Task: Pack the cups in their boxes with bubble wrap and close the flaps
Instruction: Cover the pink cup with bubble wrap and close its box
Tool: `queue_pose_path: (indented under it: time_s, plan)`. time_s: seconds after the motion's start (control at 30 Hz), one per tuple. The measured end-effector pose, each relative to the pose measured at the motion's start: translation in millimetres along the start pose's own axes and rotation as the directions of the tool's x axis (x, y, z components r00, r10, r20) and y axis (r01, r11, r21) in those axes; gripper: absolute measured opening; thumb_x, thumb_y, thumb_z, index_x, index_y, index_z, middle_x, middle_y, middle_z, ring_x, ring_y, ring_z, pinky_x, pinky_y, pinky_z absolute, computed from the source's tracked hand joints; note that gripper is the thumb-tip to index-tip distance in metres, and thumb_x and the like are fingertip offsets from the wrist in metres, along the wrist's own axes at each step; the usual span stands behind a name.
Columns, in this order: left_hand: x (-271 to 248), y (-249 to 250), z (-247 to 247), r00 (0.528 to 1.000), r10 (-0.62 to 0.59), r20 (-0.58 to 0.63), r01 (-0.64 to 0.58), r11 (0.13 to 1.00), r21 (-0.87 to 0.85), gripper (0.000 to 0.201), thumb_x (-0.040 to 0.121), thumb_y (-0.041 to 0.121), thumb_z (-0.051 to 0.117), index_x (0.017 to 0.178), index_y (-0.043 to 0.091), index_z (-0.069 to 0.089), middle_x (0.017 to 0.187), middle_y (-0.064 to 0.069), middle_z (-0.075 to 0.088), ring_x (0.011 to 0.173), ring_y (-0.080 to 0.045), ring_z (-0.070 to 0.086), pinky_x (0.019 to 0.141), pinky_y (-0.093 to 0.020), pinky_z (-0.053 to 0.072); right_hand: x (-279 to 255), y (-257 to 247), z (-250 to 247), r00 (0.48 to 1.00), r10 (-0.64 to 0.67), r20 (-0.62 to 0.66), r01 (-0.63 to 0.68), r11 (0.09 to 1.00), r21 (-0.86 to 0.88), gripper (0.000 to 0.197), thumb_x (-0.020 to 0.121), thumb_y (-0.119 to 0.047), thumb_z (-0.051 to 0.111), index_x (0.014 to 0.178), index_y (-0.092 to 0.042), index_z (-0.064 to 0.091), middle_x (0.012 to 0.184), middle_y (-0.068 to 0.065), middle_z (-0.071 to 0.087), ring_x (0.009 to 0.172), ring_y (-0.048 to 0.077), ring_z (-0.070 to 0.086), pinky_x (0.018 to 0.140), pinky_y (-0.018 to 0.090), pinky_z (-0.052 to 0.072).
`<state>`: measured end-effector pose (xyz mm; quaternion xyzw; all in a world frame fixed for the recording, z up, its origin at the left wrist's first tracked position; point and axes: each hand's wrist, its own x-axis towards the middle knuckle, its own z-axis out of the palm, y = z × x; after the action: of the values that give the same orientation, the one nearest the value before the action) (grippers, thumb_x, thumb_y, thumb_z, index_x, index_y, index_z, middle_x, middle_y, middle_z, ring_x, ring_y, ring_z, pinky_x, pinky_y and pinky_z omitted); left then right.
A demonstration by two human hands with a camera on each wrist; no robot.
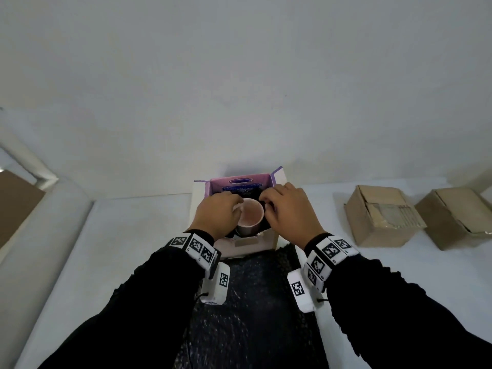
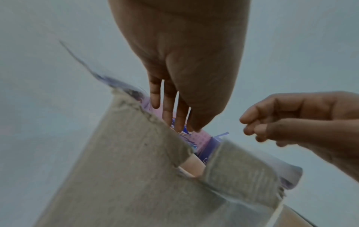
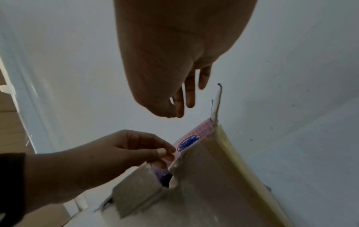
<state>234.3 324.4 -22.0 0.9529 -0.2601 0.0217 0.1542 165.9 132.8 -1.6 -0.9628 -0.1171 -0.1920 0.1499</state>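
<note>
Pink cup (image 1: 249, 217) sits inside the open purple-lined box (image 1: 241, 182).

You face a plain pale grey-white wall (image 1: 239, 62) under soft, even light. The white surface (image 1: 127, 235) butts against it. At your far left stands a white frame edge (image 1: 40, 169) with a brown panel (image 1: 16, 206) beside it. To your right, 2 closed brown cardboard boxes (image 1: 383, 217) sit side by side on the surface.

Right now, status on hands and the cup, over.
Left hand at cup rim, right hand on dark bubble wrap. Cup upright in pink box, flaps open. Two brown boxes off right, clear.
</note>
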Motion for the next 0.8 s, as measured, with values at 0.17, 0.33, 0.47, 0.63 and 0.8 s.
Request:
queue_pose_path:
  time_s: [0.17,0.33,0.47,0.63,0.8]
  plan:
    - [-61.8,8.3,-16.2,0.978,0.006,-0.209,-0.028,0.994,-0.103,0.019,0.089,0.025,0.058,0.105,0.024,0.070,0.096,0.007,0.068,0.087,-0.016,0.061,0.070,-0.029,0.047,-69.1,-12.4,6.7,0.999,0.027,0.017,-0.030,0.974,0.224,0.017,0.087,-0.022,0.054,0.101,-0.021,0.061,0.092,-0.003,0.062,0.079,0.016,0.055,0.070,0.031,0.045]
    - [-132.7,1.6,7.1,0.937,-0.019,-0.348,-0.025,0.992,-0.122,0.020,0.085,0.017,0.061,0.104,0.019,0.067,0.102,0.001,0.065,0.091,-0.020,0.060,0.074,-0.037,0.053,-130.1,-22.1,37.2,0.872,0.188,0.452,-0.283,0.947,0.152,0.031,0.085,-0.043,0.060,0.112,-0.029,0.052,0.104,-0.005,0.059,0.089,0.015,0.058,0.078,0.032,0.049]
    - [-184.1,10.5,40.7,0.977,-0.195,-0.087,0.182,0.974,-0.134,0.040,0.085,0.031,0.064,0.124,0.022,0.058,0.137,-0.004,0.044,0.119,-0.026,0.048,0.092,-0.041,0.050,-160.1,-33.9,56.0,0.726,0.369,0.580,-0.468,0.884,0.024,0.075,0.070,-0.064,0.070,0.127,-0.026,0.042,0.128,0.001,0.045,0.116,0.023,0.051,0.095,0.039,0.048]
    - [-221.1,26.5,70.4,0.880,-0.244,0.407,0.266,0.964,0.001,0.074,0.087,0.053,0.057,0.150,0.030,0.025,0.156,-0.002,0.015,0.141,-0.029,0.018,0.113,-0.043,0.032,-178.0,-45.7,66.8,0.704,0.535,0.467,-0.629,0.775,0.059,0.073,0.071,-0.037,0.082,0.130,-0.017,0.044,0.123,0.007,0.050,0.112,0.026,0.054,0.093,0.035,0.046]
    - [-225.9,23.6,70.8,0.882,-0.242,0.404,0.270,0.963,-0.014,0.076,0.088,0.053,0.057,0.151,0.028,0.023,0.158,-0.002,0.015,0.142,-0.029,0.019,0.114,-0.043,0.030,-169.5,-51.2,54.4,0.773,0.560,0.299,-0.635,0.682,0.364,0.043,0.073,0.000,0.076,0.104,-0.024,0.058,0.113,0.003,0.047,0.084,0.018,0.060,0.084,0.029,0.050]
